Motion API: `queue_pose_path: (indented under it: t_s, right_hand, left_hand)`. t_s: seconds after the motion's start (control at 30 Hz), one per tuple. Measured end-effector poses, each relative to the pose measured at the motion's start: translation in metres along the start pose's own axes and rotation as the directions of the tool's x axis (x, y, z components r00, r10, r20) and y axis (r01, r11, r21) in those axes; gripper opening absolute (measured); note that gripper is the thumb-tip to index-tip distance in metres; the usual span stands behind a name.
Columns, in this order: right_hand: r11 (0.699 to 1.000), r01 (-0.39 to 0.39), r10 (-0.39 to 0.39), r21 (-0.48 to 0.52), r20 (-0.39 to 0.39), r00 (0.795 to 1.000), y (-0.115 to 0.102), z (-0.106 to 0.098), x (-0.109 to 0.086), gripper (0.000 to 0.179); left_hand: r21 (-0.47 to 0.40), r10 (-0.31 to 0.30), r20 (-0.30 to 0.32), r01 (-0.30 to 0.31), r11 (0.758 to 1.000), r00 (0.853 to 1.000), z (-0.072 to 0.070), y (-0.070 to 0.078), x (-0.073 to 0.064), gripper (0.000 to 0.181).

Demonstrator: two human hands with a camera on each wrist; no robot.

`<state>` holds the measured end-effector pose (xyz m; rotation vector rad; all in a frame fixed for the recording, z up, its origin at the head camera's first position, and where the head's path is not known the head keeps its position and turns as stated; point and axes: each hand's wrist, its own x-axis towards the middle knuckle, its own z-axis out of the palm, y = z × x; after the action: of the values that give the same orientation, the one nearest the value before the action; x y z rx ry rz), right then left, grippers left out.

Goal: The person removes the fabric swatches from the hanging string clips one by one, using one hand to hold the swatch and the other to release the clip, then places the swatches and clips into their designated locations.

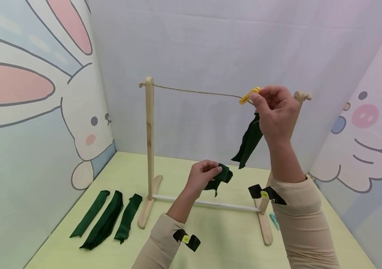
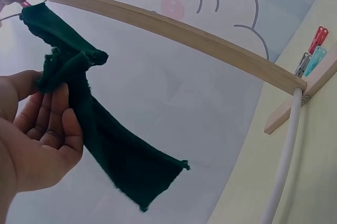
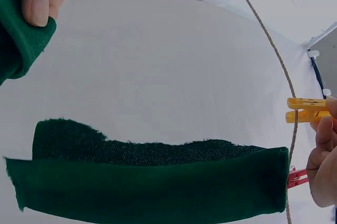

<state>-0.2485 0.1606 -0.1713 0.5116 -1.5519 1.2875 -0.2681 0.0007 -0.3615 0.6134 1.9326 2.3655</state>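
Back: plain pale-grey wall (image 1: 191, 48), upper centre
Left: rabbit-printed pastel wall (image 1: 19, 168)
Right: cartoon-printed pastel wall (image 1: 376, 142)
Bottom: flat pale-yellow tabletop (image 1: 234, 243)

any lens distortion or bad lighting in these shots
Left wrist: post and rod bow, probably lens distortion, and the picture looks dim; head: brighter, rod nearly straight; right wrist: greyish and dim, though the hanging cloth's frayed edge shows.

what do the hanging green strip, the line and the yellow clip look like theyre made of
Hanging green strip: fabric, matte, with ragged edges; fibre unclear. Line: twisted cord, dull brown, perhaps jute. Yellow clip: probably plastic, judging by its even colour and moulded-looking shape.
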Motion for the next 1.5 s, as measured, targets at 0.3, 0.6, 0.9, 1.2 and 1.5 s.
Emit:
queue_pose_path:
  t_s: [0.3, 0.6, 0.9, 1.2, 1.5]
  right_hand:
    - [0.976, 0.094, -0.093, 0.199, -0.012, 0.996, -0.005, -0.007, 0.004, 0.011]
    - [0.967, 0.139, -0.141, 0.212, -0.006, 0.99, -0.004, -0.016, -0.001, 0.016]
    - [0.969, 0.097, -0.112, 0.225, 0.057, 0.992, 0.003, -0.025, -0.02, 0.02]
    - [0.969, 0.044, -0.07, 0.242, 0.102, 0.992, 0.014, -0.039, -0.041, 0.021]
    - [0.962, -0.042, 0.011, 0.271, 0.116, 0.993, 0.02, -0.049, -0.059, 0.02]
  left_hand:
    - [-0.064, -0.04, -0.03, 0.038, 0.997, 0.999, -0.009, -0.003, -0.013, 0.017]
    - [-0.092, -0.058, -0.07, 0.052, 0.994, 0.996, -0.025, -0.003, -0.02, 0.018]
    - [-0.085, -0.063, -0.081, 0.056, 0.995, 0.995, -0.035, -0.002, -0.026, 0.014]
    - [-0.135, -0.07, -0.112, 0.055, 0.989, 0.991, -0.044, 0.001, -0.034, 0.013]
    - [-0.181, -0.065, -0.151, 0.037, 0.983, 0.986, -0.054, 0.001, -0.043, 0.007]
